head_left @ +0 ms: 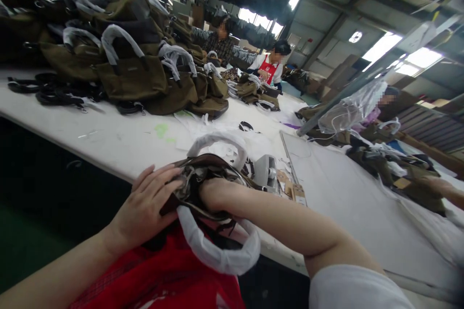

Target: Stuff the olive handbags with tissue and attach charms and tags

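Observation:
A dark brown handbag (pixel 232 174) with an unzipped top stands at the near table edge, against my red apron. White wrapping covers both of its handles: one handle (pixel 221 256) hangs toward me, the other arches up on the far side. My left hand (pixel 150 203) grips the bag's left end, fingers along the upper rim and thumb lower down. My right hand (pixel 213 195) reaches through the opening; its fingers are hidden inside. Some of the patterned lining (pixel 188 181) shows by the left fingertips.
Olive handbags (pixel 132 77) with wrapped handles are heaped along the left of the white table (pixel 123 140). Black straps (pixel 61 91) lie before them. A grey tape dispenser (pixel 266 171) and brown tags (pixel 290 188) sit beyond my bag. Co-workers (pixel 268 67) stand farther back; another's hand (pixel 442 188) is at right.

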{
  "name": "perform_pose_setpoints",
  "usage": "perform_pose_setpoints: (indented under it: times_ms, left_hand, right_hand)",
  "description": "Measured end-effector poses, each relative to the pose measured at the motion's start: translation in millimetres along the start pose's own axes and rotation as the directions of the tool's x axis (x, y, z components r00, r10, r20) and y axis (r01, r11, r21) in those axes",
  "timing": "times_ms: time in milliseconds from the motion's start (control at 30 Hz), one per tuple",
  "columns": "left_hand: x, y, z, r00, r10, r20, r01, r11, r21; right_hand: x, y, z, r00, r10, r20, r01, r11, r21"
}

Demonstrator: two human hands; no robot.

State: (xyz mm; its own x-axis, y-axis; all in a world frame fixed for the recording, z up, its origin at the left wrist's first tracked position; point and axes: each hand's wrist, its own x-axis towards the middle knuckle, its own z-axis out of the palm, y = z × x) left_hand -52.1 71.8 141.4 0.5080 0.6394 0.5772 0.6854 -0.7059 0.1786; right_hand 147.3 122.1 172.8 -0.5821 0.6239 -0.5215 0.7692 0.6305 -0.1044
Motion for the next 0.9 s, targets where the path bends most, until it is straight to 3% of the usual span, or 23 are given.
perform_pose_setpoints:
  times_ms: [100,167,233,300,500,667,733,800,867,900]
  left_hand:
    - [-3.9,-3.5,-2.5,0.992,-0.087,-0.096,0.096,0.991,0.095]
    - [-5.8,-4.4,-2.9,0.990,-0.097,-0.106,0.110,0.987,0.120]
    - [-6.3,-3.7,-2.8,0.994,-0.074,-0.085,0.084,0.988,0.127]
    - [-5.0,-2.3,-2.8,0.997,-0.044,-0.063,0.051,0.992,0.114]
    - [4.3,1.0,-6.0,0.994,-0.042,0.098,0.044,0.999,-0.014]
    - [17.1,6.9,-8.2,0.966,-0.069,0.247,0.081,0.996,-0.040]
    - [23.4,8.9,-8.5,0.955,-0.060,0.291,0.076,0.996,-0.044]
    - [28.4,9.6,-8.5,0.945,-0.038,0.325,0.066,0.995,-0.073]
    - [31.0,9.1,-8.5,0.935,-0.001,0.354,0.049,0.991,-0.125]
    - [31.4,8.4,-8.9,0.929,0.020,0.368,0.039,0.988,-0.153]
  right_hand:
    - [-31.3,-5.7,-26.0,0.987,-0.011,-0.160,-0.001,0.997,-0.076]
    - [-43.0,-9.7,-38.5,0.936,0.001,-0.351,-0.035,0.995,-0.092]
    - [-44.8,-10.8,-43.1,0.894,0.004,-0.448,-0.051,0.994,-0.093]
    - [-38.0,-8.3,-39.6,0.892,-0.007,-0.453,-0.040,0.995,-0.093]
    - [-1.9,8.1,-4.5,0.962,-0.027,-0.272,0.019,0.999,-0.033]
    - [4.4,16.7,1.5,0.953,-0.069,-0.295,0.071,0.997,-0.005]
    - [-2.5,16.1,-8.1,0.929,-0.017,-0.369,0.019,1.000,0.003]
    - [-10.8,12.1,-18.3,0.859,0.041,-0.510,-0.039,0.999,0.016]
    - [-16.4,6.6,-23.8,0.793,-0.007,-0.609,0.014,1.000,0.007]
    - [-17.1,4.5,-23.8,0.785,-0.056,-0.617,0.064,0.998,-0.009]
